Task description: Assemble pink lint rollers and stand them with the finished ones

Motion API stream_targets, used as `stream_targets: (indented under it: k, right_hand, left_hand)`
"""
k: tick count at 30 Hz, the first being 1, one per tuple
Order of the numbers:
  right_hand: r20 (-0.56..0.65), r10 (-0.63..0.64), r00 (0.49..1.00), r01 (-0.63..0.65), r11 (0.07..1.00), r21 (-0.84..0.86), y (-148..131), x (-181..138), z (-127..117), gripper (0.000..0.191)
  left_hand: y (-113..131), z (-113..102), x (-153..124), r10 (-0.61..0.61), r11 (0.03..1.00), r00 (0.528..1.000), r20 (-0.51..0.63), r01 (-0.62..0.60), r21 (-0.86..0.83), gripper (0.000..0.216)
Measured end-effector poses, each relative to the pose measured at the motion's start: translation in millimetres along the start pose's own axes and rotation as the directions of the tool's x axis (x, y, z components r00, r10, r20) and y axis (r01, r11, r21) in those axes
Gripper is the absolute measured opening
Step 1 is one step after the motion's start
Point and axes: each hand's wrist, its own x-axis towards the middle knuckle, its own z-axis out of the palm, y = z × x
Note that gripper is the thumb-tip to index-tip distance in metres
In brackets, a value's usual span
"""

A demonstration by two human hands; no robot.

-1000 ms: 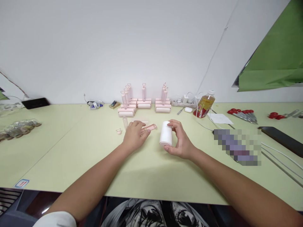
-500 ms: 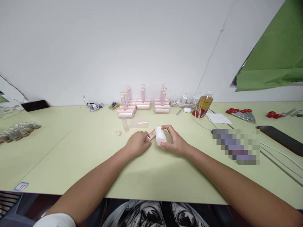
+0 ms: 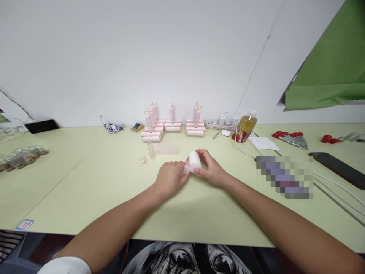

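Note:
My right hand (image 3: 210, 170) is closed round a white roll (image 3: 195, 161), held just above the pale green table (image 3: 85, 179). My left hand (image 3: 170, 177) pinches a pink handle piece (image 3: 186, 169) whose end meets the roll's left end. Behind my hands lie a small clear tube (image 3: 151, 150), a clear cover (image 3: 167, 148) and a small pink heart cap (image 3: 142, 159). Further back stand stacked pink rollers (image 3: 172, 125) with upright handles.
A bottle of amber liquid (image 3: 244, 127) and a power strip (image 3: 221, 123) sit at the back right. Red-handled tools (image 3: 291, 138), white paper (image 3: 264, 143), a dark phone (image 3: 336, 164) and cables lie on the right. Small jars (image 3: 21, 156) sit at left.
My right hand tipped the white roll from standing to lying and drew it closer. My left hand picked up the pink handle piece and brought it to the roll's end.

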Motion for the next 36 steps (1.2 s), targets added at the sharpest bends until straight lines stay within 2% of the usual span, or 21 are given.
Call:
stream_targets:
  k: [3, 6, 10, 15, 19, 25, 29, 36]
  right_hand:
    - [0.002, 0.015, 1.000, -0.015, 1.000, -0.020, -2, -2, 1, 0.067]
    - [-0.006, -0.024, 1.000, 0.023, 0.999, -0.046, -3, -3, 1, 0.072]
    - [-0.065, -0.097, 0.993, 0.090, 0.991, -0.096, -6, -3, 0, 0.067]
    - [-0.119, -0.167, 0.979, 0.121, 0.939, -0.322, -12, -3, 0, 0.054]
    - [-0.128, -0.195, 0.972, 0.112, 0.870, -0.481, -17, -4, 4, 0.053]
    - [-0.026, -0.139, 0.990, 0.100, 0.819, -0.565, -13, -4, 5, 0.050]
    - [0.031, -0.104, 0.994, 0.102, 0.797, -0.595, -9, -1, 3, 0.048]
    - [0.001, -0.096, 0.995, 0.079, 0.806, -0.587, -13, 5, 7, 0.040]
  left_hand:
    - [-1, 2, 0, 0.027, 0.999, 0.999, -0.030, -0.028, -0.039, 0.022]
    - [-2, 4, -1, 0.061, 0.994, 0.996, -0.058, -0.066, -0.084, 0.022]
    - [0, 2, -2, 0.041, 0.985, 0.997, -0.064, -0.051, -0.163, 0.031]
    - [2, -1, -3, -0.024, 0.954, 0.999, -0.029, 0.015, -0.298, 0.038]
    - [0, -1, -1, -0.069, 0.945, 0.998, -0.011, 0.062, -0.320, 0.039]
    - [-4, 3, 1, -0.067, 0.940, 0.997, -0.023, 0.055, -0.337, 0.038]
    - [-6, 10, 3, -0.127, 0.889, 0.990, 0.052, 0.137, -0.437, 0.040]
    - [-15, 13, 10, -0.118, 0.836, 0.987, 0.108, 0.158, -0.526, 0.044]
